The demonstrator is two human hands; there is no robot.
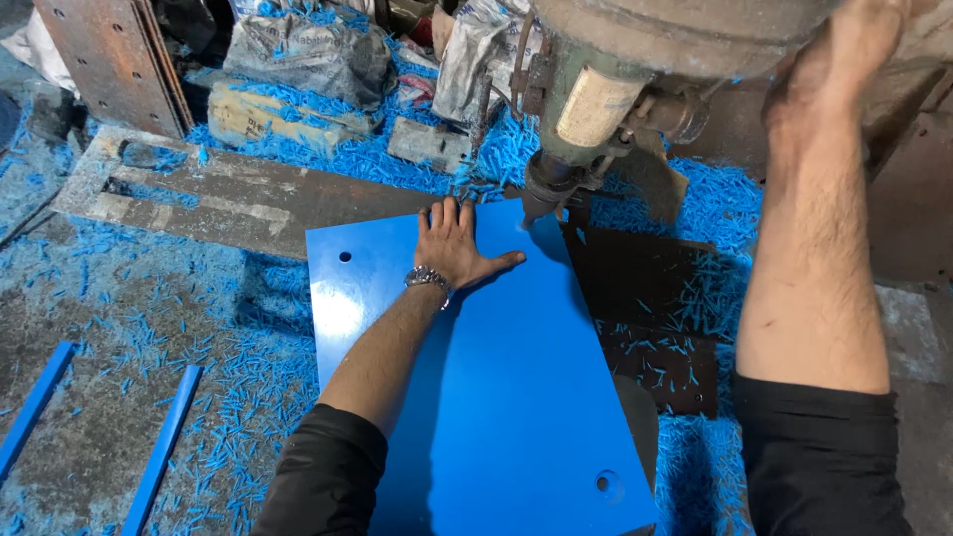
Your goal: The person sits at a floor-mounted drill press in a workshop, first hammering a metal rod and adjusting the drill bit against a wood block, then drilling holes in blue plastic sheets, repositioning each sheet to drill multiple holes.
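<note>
Left hand (455, 243) flat on the flat blue rectangular plastic sheet (476, 377); sheet lies under the grey-green drill head (586, 109).
Left grip released, palm down; right hand (844, 69) clenched on the machine top.

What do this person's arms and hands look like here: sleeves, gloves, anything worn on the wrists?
Both hands are bare, with no gloves. The left hand has a silver metal wristwatch on its wrist. Both arms wear black sleeves pushed up to about the elbow, leaving hairy forearms uncovered. The right hand shows no watch or band, and no ring is visible on the fingers of either hand.
</note>
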